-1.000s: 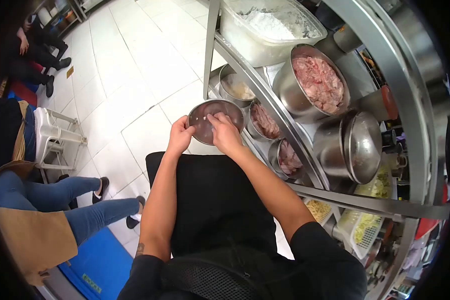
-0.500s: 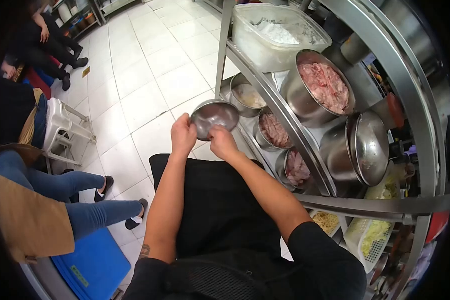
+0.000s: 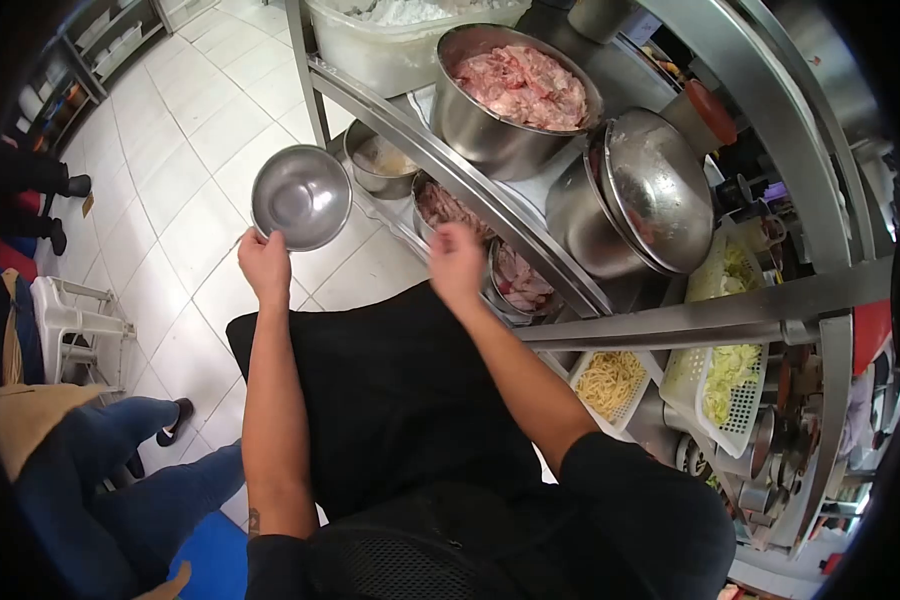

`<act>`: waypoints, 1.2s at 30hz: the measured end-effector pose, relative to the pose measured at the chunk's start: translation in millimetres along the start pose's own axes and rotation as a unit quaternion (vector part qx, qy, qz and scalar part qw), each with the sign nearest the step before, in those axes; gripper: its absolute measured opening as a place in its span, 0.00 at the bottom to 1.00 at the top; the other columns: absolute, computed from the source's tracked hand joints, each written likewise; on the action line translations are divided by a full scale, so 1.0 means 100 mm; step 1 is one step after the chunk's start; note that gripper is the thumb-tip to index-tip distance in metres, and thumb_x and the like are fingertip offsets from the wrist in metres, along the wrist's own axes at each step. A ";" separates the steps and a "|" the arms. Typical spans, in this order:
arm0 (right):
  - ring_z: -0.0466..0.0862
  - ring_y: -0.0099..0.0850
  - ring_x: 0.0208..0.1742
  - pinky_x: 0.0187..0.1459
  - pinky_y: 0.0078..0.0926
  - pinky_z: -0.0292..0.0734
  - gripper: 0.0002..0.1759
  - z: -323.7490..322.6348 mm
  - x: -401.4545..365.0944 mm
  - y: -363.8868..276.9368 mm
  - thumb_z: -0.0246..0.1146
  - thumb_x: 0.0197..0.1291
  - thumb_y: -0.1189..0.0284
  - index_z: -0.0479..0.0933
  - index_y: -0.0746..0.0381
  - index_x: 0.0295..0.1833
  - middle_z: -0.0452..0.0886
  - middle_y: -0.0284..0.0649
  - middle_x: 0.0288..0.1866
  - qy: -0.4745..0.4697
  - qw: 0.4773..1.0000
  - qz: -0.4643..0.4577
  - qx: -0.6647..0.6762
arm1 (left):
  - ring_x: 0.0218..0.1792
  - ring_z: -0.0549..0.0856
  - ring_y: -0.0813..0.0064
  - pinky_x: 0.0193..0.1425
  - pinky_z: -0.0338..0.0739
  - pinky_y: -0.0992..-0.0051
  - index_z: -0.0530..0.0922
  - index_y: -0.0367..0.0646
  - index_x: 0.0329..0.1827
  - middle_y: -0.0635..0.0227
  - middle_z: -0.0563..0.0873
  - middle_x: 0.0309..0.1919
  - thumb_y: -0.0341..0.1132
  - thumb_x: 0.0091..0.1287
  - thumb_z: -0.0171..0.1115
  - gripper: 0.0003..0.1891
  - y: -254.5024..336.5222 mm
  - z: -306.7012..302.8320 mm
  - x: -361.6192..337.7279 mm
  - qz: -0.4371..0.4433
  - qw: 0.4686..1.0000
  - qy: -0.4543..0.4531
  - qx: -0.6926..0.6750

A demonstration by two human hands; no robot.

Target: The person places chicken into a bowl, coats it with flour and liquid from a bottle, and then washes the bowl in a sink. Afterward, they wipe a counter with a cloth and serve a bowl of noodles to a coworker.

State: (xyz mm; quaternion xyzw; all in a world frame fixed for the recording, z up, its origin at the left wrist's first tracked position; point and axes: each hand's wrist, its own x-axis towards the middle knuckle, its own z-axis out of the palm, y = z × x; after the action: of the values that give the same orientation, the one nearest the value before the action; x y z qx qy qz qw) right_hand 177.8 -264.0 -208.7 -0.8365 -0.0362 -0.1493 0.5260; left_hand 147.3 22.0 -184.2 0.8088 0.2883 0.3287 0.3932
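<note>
A round steel bowl [image 3: 301,198] hangs over the tiled floor, its hollow turned up toward me, with nothing in it. My left hand [image 3: 265,265] grips its near rim, thumb on the inner side. My right hand [image 3: 457,262] is apart from the bowl, blurred, its fingers loosely bent. It overlaps the lower shelf in this view, close to a steel pot of pale meat strips [image 3: 445,205] and another pot of pink meat [image 3: 520,280]. Behind the bowl stands a pot with whitish contents [image 3: 383,160].
The metal rack [image 3: 470,190] on my right carries a large pot of raw meat [image 3: 520,90], a tub of white powder [image 3: 395,50], lidded pots [image 3: 660,190], a noodle basket [image 3: 612,385] and shredded greens [image 3: 732,380]. A seated person's legs [image 3: 140,470] and a white stool [image 3: 70,325] are on the left.
My right hand has let go of the bowl and moved right toward the rack. The bowl, now in my left hand alone, has tipped its hollow toward me. My view has turned right.
</note>
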 end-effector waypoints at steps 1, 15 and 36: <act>0.84 0.50 0.50 0.50 0.41 0.78 0.15 -0.20 0.07 0.27 0.64 0.61 0.65 0.82 0.65 0.46 0.85 0.51 0.49 0.019 0.991 0.110 -0.072 | 0.17 0.76 0.69 0.24 0.71 0.66 0.65 0.40 0.20 0.62 0.73 0.14 0.27 0.55 0.60 0.11 0.09 0.03 -0.05 -0.093 0.989 -0.049 -0.099; 0.81 0.49 0.59 0.60 0.43 0.73 0.25 -0.74 0.49 0.98 0.51 0.66 0.64 0.73 0.61 0.65 0.78 0.58 0.62 -0.203 0.883 0.361 -0.220 | 0.17 0.76 0.79 0.22 0.76 0.77 0.71 0.42 0.22 0.71 0.76 0.19 0.24 0.56 0.60 0.08 0.75 0.20 -0.73 -0.225 0.862 -0.370 -0.264; 0.61 0.39 0.78 0.76 0.31 0.54 0.33 -0.69 0.31 0.82 0.55 0.70 0.51 0.68 0.58 0.73 0.65 0.44 0.77 -0.157 0.918 0.327 -0.160 | 0.18 0.76 0.78 0.23 0.75 0.75 0.70 0.41 0.21 0.69 0.76 0.17 0.25 0.58 0.61 0.10 0.60 0.15 -1.78 -0.302 0.851 -0.361 -0.233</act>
State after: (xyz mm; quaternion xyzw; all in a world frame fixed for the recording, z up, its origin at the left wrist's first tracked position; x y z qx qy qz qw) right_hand 210.6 -365.0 -242.9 -0.8873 0.1816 0.1600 0.3925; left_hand 61.5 -144.8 -196.1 0.6284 0.2715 -0.0640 0.7262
